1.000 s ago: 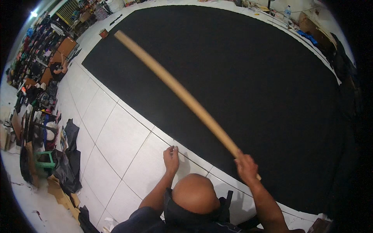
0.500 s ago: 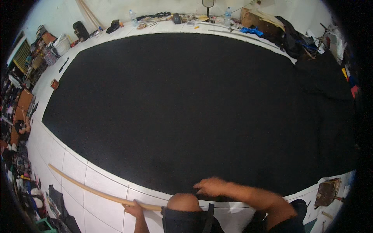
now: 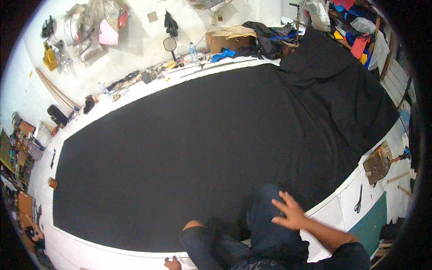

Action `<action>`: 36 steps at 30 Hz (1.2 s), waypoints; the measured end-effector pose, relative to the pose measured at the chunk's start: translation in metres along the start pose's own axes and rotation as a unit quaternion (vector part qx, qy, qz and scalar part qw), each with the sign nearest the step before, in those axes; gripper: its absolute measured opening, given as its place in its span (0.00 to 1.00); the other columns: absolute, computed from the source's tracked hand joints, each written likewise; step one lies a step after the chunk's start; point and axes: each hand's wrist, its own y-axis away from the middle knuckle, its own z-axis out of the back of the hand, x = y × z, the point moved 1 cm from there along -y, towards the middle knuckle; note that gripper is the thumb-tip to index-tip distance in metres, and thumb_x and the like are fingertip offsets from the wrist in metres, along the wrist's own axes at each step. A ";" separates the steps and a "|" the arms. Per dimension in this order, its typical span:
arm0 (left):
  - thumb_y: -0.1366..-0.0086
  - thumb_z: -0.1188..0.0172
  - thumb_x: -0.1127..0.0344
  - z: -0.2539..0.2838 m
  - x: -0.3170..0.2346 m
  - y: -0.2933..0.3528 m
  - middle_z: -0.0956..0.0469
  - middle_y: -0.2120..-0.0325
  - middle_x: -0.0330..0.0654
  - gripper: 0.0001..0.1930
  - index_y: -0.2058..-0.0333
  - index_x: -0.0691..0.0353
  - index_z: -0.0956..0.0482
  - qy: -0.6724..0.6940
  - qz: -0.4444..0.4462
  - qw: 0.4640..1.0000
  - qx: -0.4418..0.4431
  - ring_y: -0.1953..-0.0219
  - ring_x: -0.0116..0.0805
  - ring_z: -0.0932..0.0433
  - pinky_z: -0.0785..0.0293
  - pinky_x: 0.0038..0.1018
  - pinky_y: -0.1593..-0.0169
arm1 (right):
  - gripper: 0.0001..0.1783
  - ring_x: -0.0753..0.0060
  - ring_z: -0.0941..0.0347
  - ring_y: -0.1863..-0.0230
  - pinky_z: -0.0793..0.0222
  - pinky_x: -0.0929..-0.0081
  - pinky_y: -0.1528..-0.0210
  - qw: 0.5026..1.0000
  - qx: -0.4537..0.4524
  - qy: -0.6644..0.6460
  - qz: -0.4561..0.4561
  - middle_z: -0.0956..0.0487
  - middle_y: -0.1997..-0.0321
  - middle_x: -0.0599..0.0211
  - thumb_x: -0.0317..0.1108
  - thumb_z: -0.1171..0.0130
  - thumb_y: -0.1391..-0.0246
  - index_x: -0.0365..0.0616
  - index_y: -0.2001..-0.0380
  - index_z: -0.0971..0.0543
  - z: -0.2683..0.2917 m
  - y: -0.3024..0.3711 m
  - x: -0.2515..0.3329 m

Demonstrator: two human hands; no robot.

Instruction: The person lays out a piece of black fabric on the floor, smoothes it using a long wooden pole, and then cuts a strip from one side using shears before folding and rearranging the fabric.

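A large black cloth (image 3: 171, 148) lies spread over the white tiled floor, flat on the left and rumpled in folds on the right. My left hand (image 3: 172, 264) is at the bottom edge, just off the cloth's near border, fingers curled round a wooden stick that is mostly cut off by the frame. My right hand (image 3: 290, 212) is open with fingers spread, over or against my right knee, holding nothing. Whether it touches the knee I cannot tell. My bent knees in dark shorts cover part of the cloth's near side.
Black scissors (image 3: 358, 200) lie on the tiles at right, near a green mat (image 3: 371, 222) and a worn brown block (image 3: 378, 163). Along the far wall stand a water bottle (image 3: 193, 52), a cardboard box (image 3: 230, 42) and clutter. A small brown container (image 3: 52, 183) sits by the left edge.
My view has turned to the right and up, showing more wall. My right hand has come off the cloth's near edge to my knee, fingers spreading. Most of the stick has left view.
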 end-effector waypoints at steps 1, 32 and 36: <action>0.40 0.36 0.51 -0.008 -0.015 -0.002 0.21 0.59 0.66 0.33 0.50 0.80 0.26 0.007 -0.050 0.999 0.021 0.53 0.57 0.21 0.27 0.42 0.45 | 0.42 0.30 0.57 0.27 0.57 0.41 0.29 0.999 -0.013 -0.033 -0.030 0.50 0.27 0.39 0.65 0.39 0.50 0.56 0.36 0.31 -0.020 0.015 0.002; 0.34 0.49 0.40 -0.208 -0.679 -0.616 0.49 0.32 0.61 0.39 0.33 0.60 0.41 -0.064 -0.172 0.981 -0.054 0.29 0.58 0.52 0.57 0.48 0.29 | 0.42 0.40 0.59 0.25 0.70 0.33 0.29 0.989 0.032 0.140 0.045 0.47 0.27 0.51 0.66 0.46 0.47 0.56 0.34 0.35 -0.273 -0.735 -0.017; 0.32 0.54 0.39 -0.258 -0.713 -0.644 0.52 0.31 0.59 0.38 0.32 0.57 0.44 -0.115 -0.140 0.976 -0.122 0.28 0.56 0.55 0.64 0.47 0.28 | 0.43 0.37 0.57 0.26 0.70 0.31 0.30 0.988 0.071 0.137 0.020 0.46 0.28 0.50 0.66 0.43 0.49 0.55 0.35 0.33 -0.281 -0.732 -0.019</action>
